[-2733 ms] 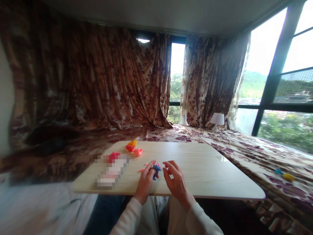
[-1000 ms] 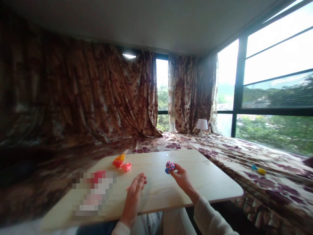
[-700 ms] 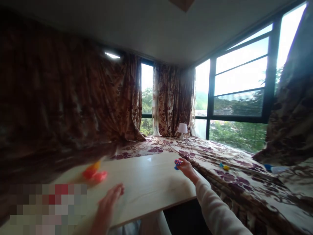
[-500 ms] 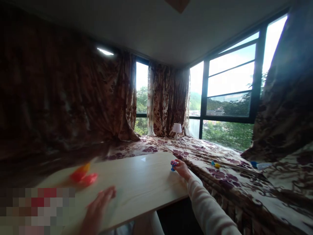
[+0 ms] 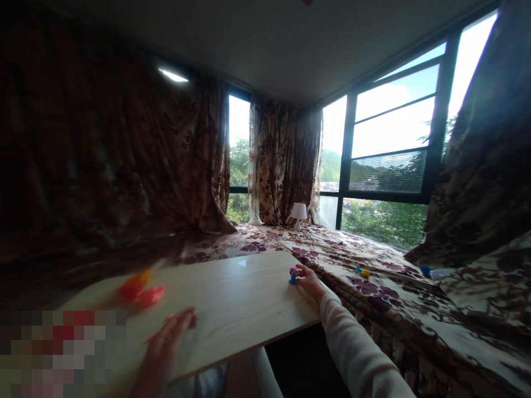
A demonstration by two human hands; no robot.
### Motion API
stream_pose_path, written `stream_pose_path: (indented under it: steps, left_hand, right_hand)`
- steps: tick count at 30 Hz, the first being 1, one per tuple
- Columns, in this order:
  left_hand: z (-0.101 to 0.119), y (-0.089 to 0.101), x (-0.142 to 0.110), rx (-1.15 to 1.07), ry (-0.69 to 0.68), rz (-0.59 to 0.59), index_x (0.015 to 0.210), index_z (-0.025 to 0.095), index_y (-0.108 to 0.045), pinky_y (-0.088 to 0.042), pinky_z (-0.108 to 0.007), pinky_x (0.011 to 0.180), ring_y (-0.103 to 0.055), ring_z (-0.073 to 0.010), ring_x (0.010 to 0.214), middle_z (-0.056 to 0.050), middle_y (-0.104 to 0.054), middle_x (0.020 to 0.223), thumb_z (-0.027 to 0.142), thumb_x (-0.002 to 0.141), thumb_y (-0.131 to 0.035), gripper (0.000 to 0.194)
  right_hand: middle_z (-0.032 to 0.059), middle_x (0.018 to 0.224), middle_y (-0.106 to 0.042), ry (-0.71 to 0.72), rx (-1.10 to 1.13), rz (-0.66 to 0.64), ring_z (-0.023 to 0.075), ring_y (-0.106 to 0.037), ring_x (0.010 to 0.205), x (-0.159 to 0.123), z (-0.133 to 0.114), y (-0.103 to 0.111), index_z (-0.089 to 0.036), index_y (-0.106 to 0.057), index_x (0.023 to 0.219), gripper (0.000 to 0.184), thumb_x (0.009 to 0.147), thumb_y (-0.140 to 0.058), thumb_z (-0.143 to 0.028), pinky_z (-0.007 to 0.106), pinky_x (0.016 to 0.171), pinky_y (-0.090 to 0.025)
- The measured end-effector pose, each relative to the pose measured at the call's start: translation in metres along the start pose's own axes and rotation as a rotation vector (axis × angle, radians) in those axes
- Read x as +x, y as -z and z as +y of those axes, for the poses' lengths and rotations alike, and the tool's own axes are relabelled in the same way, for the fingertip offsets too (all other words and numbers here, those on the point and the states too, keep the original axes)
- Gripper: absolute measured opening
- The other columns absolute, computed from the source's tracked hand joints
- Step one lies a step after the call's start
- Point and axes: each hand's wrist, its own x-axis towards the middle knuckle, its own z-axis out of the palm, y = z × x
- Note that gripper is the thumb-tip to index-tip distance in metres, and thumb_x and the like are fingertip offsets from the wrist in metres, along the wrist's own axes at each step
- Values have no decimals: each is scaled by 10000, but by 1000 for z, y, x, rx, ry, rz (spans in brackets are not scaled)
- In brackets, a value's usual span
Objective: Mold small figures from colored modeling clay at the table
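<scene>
My right hand (image 5: 310,282), at the far right part of the table (image 5: 232,293), has its fingers closed on a small toy with a blue base and a red-and-blue dotted ball top (image 5: 293,275). The toy stands upright at the tabletop. Nearer to me, my left hand (image 5: 172,334) is over the table with its fingers stretched out, somewhat blurred. A thin reddish thing (image 5: 152,336) shows beside it, too smeared to name. Beyond that hand lie blurred red objects (image 5: 150,296) and a red-and-orange one (image 5: 135,284).
A bed-like surface with a floral cover (image 5: 373,293) runs along the right and back. On it are a white lamp (image 5: 298,211), a small yellow-and-blue object (image 5: 364,272) and a clear item (image 5: 443,273). Floral curtains (image 5: 282,166) hang by the windows.
The view has shifted slightly, so most things sit a little higher. My right hand stays at the dotted toy. My left hand has barely moved.
</scene>
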Motion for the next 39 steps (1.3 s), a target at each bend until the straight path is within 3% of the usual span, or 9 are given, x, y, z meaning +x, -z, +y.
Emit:
stream_pose_path:
  steps: [15,18,20,23,26,29,32,35,39]
  left_hand:
    - [9,-5,-7,-6,-20,-25,1040,166,-599,-381,-390,952,-601,-230,943,-51,-680,879,527,670,-588,517]
    - [17,-11,-16,-41,-84,-7,967,141,-623,-459,-345,838,-618,-213,853,-56,-675,817,470,685,-586,436]
    - [20,-15,-22,-1,-137,-3,943,147,-632,-481,-332,789,-622,-203,824,-58,-672,808,420,717,-562,361]
    - [26,-9,-25,304,-370,-47,958,185,-641,-449,-346,865,-605,-185,875,-64,-666,899,293,776,-503,253]
    - [42,19,-15,701,-510,-99,928,215,-665,-429,-347,903,-579,-191,942,-55,-662,956,226,771,-502,226]
    - [64,64,14,1050,-393,-8,962,206,-656,-448,-248,853,-591,-145,938,-42,-665,1004,214,818,-431,267]
    - [81,97,52,1181,-320,49,933,198,-671,-429,-286,862,-590,-175,957,-64,-666,1034,180,795,-440,269]
    - [87,103,83,1315,-295,29,871,241,-692,-394,-350,878,-565,-218,989,-49,-682,996,194,760,-483,242]
    - [84,85,106,1441,-283,-27,863,247,-699,-368,-390,873,-545,-244,1005,-66,-680,998,182,739,-492,249]
  right_hand:
    - [107,903,-678,-68,-136,51,279,-618,857,-14,-36,16,-128,-608,1040,575,466,-605,-80,374,695,-499]
    - [134,1097,-595,17,-166,88,306,-524,1047,-21,-52,27,-149,-582,1089,580,510,-564,-130,407,803,-461]
    - [117,1100,-582,201,-309,208,277,-569,959,-27,-62,23,-183,-573,1106,506,604,-532,-225,397,754,-484]
    - [102,1068,-584,387,-278,89,214,-612,816,-48,-81,-10,-212,-584,1080,386,714,-501,-305,329,661,-511]
    - [103,1059,-587,488,-204,-128,163,-617,721,-74,-99,-66,-214,-631,974,270,769,-475,-296,274,609,-513]
    - [111,1027,-606,481,-127,-231,168,-617,730,-91,-107,-120,-197,-648,910,249,780,-450,-272,267,591,-508]
    - [105,980,-624,421,-34,-254,175,-619,739,-97,-103,-156,-188,-655,868,248,757,-438,-237,264,584,-500]
    - [93,936,-637,367,16,-287,174,-617,729,-99,-95,-172,-183,-661,826,245,711,-444,-194,269,616,-494]
    - [69,851,-649,345,-16,-292,173,-607,728,-99,-89,-175,-181,-662,793,251,684,-436,-163,270,648,-471]
